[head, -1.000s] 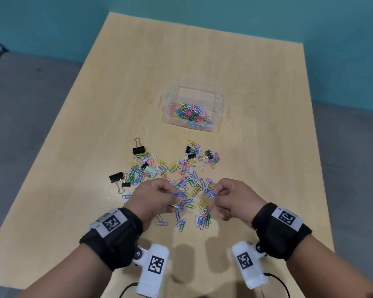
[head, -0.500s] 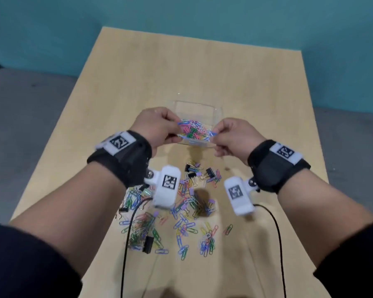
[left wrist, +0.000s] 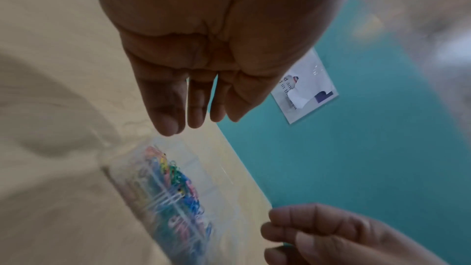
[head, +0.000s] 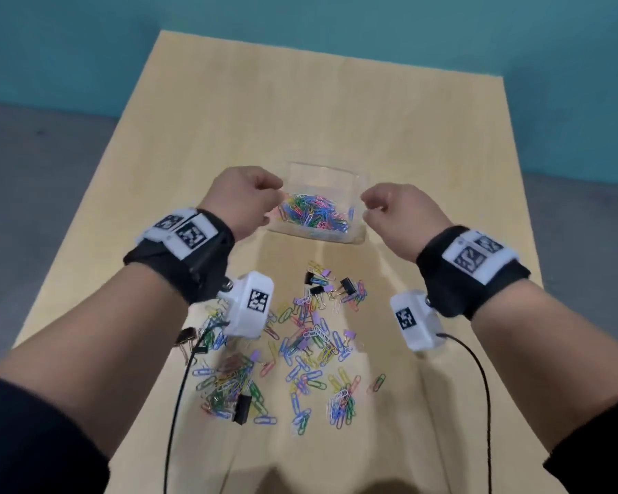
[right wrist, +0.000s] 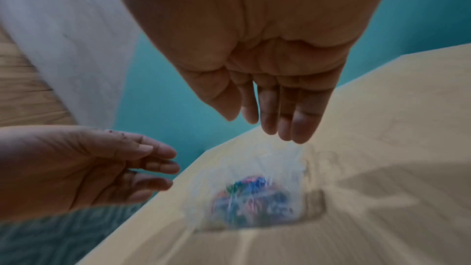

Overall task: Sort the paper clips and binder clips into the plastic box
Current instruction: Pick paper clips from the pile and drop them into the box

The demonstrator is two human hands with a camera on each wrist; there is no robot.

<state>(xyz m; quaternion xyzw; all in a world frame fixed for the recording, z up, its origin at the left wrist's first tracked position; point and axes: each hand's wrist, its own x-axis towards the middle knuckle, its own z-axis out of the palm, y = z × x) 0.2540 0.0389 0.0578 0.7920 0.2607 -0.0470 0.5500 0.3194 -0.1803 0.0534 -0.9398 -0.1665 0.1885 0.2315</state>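
Paper clips (head: 313, 213) in many colours were heaped inside the clear plastic box (head: 357, 180) on the wooden table (head: 336, 112). Above its sides the left hand (head: 245, 199) and right hand (head: 400, 213) were held, fingers (left wrist: 165, 108) loosely extended and nothing gripped. Nearer, loose clips and black binder clips (head: 348, 285) were scattered.

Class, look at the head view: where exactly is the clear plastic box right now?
The plastic box sits mid-table, between left hand and right hand, beyond the loose clips.
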